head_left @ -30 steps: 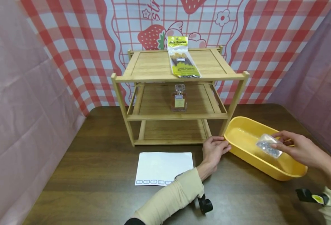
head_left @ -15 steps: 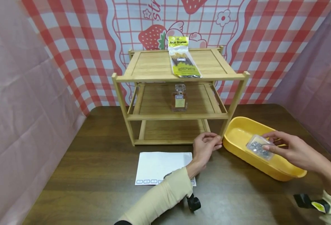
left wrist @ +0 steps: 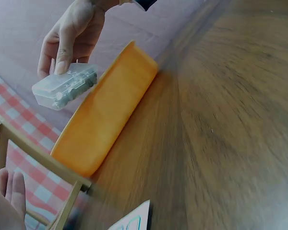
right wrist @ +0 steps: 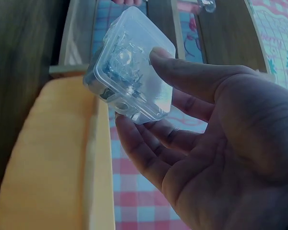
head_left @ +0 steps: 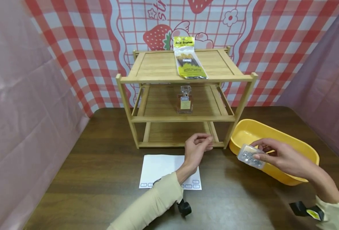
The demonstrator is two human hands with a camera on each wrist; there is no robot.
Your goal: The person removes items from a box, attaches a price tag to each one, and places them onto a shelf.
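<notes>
My right hand point(head_left: 284, 156) pinches a small clear plastic box point(head_left: 250, 157) between thumb and fingers. Through its lid, small clear and silvery pieces show in the right wrist view, looking like push pins. The box hangs tilted over the near left side of a yellow plastic basin point(head_left: 297, 177). My left hand point(head_left: 195, 153) holds nothing, its fingers loosely bent in front of the lower shelf of a wooden rack point(head_left: 163, 118). Below that wrist lies a white sheet point(head_left: 158, 164) with small printed labels along its near edge, partly covered by the forearm.
A perfume bottle point(head_left: 185, 102) stands on the rack's middle shelf. On its top shelf lies a yellow packet of artist brushes point(head_left: 189, 62). Behind the rack hangs a red-and-white checked cloth point(head_left: 89, 60), and pink cloth flanks both sides of the wooden table point(head_left: 80, 179).
My right hand has carried the box leftward from above the basin's middle to its left side. My left hand has left the basin's rim and moved left, in front of the rack.
</notes>
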